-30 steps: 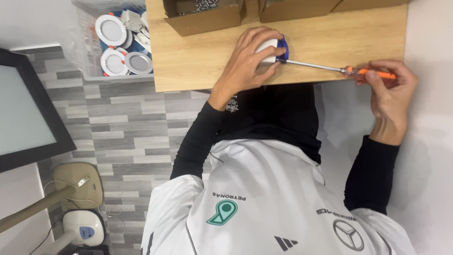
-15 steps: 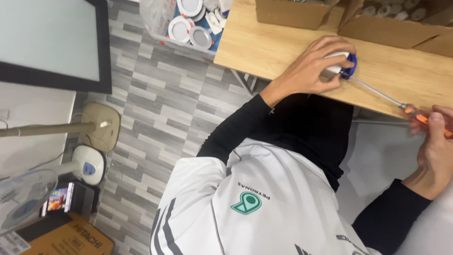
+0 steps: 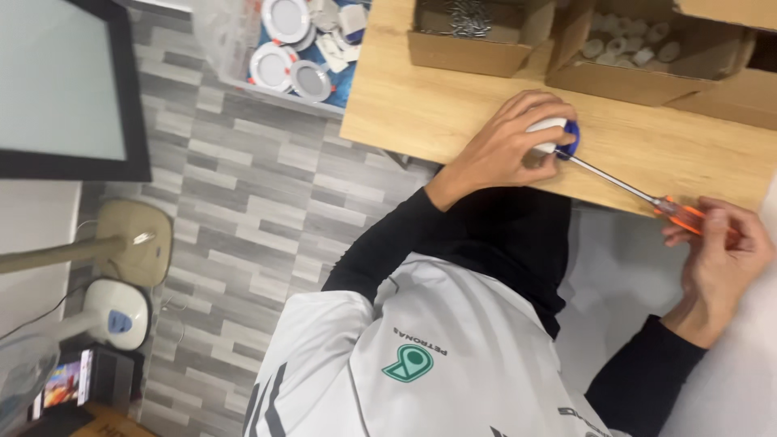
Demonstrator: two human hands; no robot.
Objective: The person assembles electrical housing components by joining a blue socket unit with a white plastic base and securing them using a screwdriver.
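My left hand (image 3: pixel 506 144) is cupped over a small round white part with a blue piece (image 3: pixel 561 129) and presses it against the wooden table (image 3: pixel 421 113). My right hand (image 3: pixel 720 259) grips the orange handle of a long screwdriver (image 3: pixel 615 180). The metal shaft runs up and to the left, and its tip meets the part by the blue piece. Fingers hide most of the part.
Two open cardboard boxes stand at the back of the table, one with small metal pieces (image 3: pixel 469 36), one with white parts (image 3: pixel 647 57). A clear bin of round white fittings (image 3: pixel 295 48) sits on the tiled floor. A dark-framed screen (image 3: pixel 65 89) is at the left.
The view has swung and tilted, so the table now sits further right and the hands appear larger. Both hands keep their grips, and the screwdriver stays at the part.
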